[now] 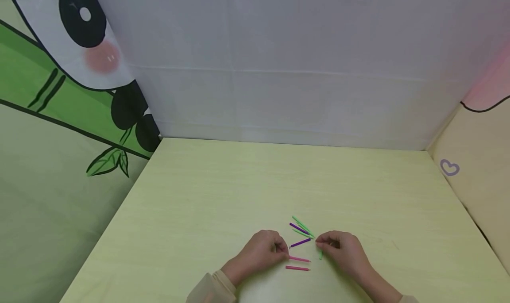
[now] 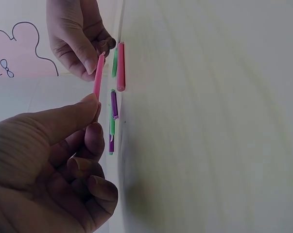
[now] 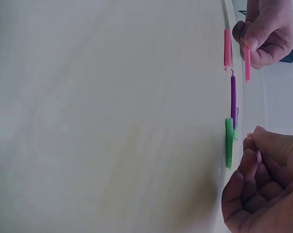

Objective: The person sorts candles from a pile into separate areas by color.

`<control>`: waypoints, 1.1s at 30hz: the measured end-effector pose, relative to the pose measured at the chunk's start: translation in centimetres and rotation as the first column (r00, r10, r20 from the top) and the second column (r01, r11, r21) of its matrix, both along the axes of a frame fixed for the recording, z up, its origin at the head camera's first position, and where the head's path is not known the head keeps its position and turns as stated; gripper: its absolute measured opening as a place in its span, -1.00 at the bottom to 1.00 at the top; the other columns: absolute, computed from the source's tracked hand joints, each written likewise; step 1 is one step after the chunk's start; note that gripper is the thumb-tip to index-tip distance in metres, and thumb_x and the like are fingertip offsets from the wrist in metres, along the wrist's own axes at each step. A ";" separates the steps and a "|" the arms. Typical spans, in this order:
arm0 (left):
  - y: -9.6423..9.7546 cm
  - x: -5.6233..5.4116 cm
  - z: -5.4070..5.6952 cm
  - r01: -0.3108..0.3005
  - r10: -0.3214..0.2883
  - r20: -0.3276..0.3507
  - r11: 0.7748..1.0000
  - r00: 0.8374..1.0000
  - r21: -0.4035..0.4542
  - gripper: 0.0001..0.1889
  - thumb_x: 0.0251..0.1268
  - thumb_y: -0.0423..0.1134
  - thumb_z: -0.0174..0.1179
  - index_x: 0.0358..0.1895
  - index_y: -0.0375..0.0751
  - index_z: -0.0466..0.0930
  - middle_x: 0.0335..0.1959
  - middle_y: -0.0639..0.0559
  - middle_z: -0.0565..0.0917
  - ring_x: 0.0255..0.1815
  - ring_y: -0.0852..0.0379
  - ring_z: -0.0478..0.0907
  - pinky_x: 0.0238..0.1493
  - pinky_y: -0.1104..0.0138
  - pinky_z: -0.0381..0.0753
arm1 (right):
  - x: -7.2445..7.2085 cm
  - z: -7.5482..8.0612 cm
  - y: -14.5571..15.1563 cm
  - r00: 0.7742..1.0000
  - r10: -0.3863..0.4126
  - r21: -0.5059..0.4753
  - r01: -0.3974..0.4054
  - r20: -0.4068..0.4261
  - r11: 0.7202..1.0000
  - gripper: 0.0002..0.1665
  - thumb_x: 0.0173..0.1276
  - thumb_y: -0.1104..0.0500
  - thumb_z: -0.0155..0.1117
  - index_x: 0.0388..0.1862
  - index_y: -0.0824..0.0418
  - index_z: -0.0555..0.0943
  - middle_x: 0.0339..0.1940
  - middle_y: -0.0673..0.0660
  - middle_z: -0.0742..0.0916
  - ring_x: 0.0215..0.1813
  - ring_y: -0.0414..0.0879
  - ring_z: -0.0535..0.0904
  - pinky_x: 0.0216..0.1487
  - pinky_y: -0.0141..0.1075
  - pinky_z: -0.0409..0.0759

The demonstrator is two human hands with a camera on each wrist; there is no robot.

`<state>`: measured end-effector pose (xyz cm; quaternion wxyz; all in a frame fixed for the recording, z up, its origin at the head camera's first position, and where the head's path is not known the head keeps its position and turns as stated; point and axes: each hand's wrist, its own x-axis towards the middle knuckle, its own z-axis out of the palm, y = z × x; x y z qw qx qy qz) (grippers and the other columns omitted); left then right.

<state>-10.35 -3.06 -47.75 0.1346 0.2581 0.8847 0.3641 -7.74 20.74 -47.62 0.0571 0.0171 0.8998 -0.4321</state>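
Observation:
My left hand [image 1: 264, 250] pinches a pink candle [image 1: 299, 259] by one end, between thumb and forefinger; its wick end points toward my right hand in the left wrist view. A second pink candle [image 1: 298, 268] lies just in front of it, nearer to me. My right hand [image 1: 344, 252] hovers low with its thumb and fingertips together, and no candle shows between them. Under it lies a green candle [image 3: 229, 143]. Just beyond, a purple candle [image 1: 300, 243] slants on the table, beside a cluster of green candles [image 1: 300, 224] and another purple candle [image 1: 296, 227].
The pale wooden tabletop [image 1: 223, 183] bears all the candles. A white panel [image 1: 279, 99] stands along its far edge. Printed cloth walls [image 1: 79, 197] with a cartoon animal and a heart border the left and right sides.

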 end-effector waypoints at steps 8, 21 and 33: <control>0.1 0.2 -0.5 -0.007 0.007 0.021 1.000 1.000 -0.009 -0.92 0.06 -0.25 0.44 -0.48 0.01 0.74 -0.56 0.41 0.52 -0.49 0.43 0.37 -0.33 0.50 0.41 | -0.4 -0.4 0.0 0.999 0.016 -0.015 -0.017 -0.028 1.000 -0.88 0.17 0.30 0.45 -0.37 0.08 0.73 -0.47 -0.14 0.70 -0.44 -0.25 0.47 -0.36 -0.40 0.46; 0.3 0.3 -0.4 -0.010 0.011 0.018 1.000 1.000 -0.010 -0.92 0.07 -0.25 0.44 -0.47 0.02 0.73 -0.56 0.40 0.50 -0.49 0.43 0.38 -0.36 0.50 0.41 | -1.1 -0.5 -0.4 0.998 0.028 -0.034 -0.029 -0.047 0.999 -0.87 0.14 0.31 0.46 -0.38 0.08 0.74 -0.42 -0.13 0.71 -0.43 -0.26 0.48 -0.37 -0.40 0.45; 0.2 0.4 -0.4 0.002 -0.003 -0.011 0.999 1.000 -0.036 -0.91 0.07 -0.21 0.44 -0.50 0.03 0.71 -0.58 0.39 0.48 -0.50 0.44 0.37 -0.37 0.52 0.40 | -1.4 -0.2 -1.0 0.999 0.030 -0.019 -0.031 -0.045 0.999 -0.87 0.11 0.31 0.49 -0.42 0.08 0.75 -0.46 -0.12 0.70 -0.47 -0.24 0.43 -0.43 -0.41 0.40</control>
